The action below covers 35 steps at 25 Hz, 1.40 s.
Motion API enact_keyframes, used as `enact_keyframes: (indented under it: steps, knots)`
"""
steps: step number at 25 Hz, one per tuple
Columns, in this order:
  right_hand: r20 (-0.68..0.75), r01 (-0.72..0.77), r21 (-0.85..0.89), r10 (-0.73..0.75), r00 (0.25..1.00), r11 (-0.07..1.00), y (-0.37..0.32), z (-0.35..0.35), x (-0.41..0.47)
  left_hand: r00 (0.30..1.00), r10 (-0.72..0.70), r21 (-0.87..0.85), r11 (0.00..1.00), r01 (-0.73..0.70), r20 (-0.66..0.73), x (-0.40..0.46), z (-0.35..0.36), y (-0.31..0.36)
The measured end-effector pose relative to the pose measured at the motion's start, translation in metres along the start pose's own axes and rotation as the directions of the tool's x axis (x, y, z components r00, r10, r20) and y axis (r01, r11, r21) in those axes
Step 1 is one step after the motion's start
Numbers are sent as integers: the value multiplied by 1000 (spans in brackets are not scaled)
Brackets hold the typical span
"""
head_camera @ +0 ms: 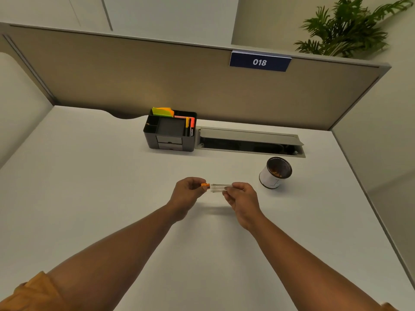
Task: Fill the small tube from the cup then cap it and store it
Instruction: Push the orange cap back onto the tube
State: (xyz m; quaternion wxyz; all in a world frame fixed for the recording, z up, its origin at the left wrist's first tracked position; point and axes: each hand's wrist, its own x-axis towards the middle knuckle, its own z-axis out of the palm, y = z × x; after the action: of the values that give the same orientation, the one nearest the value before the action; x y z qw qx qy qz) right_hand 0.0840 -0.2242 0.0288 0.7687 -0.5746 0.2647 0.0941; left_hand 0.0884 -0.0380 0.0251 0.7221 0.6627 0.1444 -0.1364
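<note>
We hold the clear tube (219, 188) level above the desk (89, 187), our right hand (241, 199) pinching its far end; our left hand (187, 190) pinches the orange cap (205, 185) right at its mouth; the cup (275, 172) stands near on the right; the black organizer (170, 133) sits further back.

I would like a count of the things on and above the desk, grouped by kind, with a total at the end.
Clear small plastic tube, held in the right hand: 1
Orange cap, held in the left hand: 1
White cup with dark inside: 1
Black desk organiser with coloured notes and pens: 1
Total: 4
</note>
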Motion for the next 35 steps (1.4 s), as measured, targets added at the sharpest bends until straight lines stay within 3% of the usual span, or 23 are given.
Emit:
enact_keyframes:
  steps: [13,25,35]
  knots:
    - [206,-8,-111,31,978,994,26,28,-23,998,-25,-21,999,26,53,-28,-43,-12]
    - [234,95,-259,-33,972,961,30,10,-32,996,-26,-38,999,30,83,-36,-40,-21]
    - [176,26,-257,20,984,966,32,7,-35,997,27,-20,999,-25,66,-44,-30,-27]
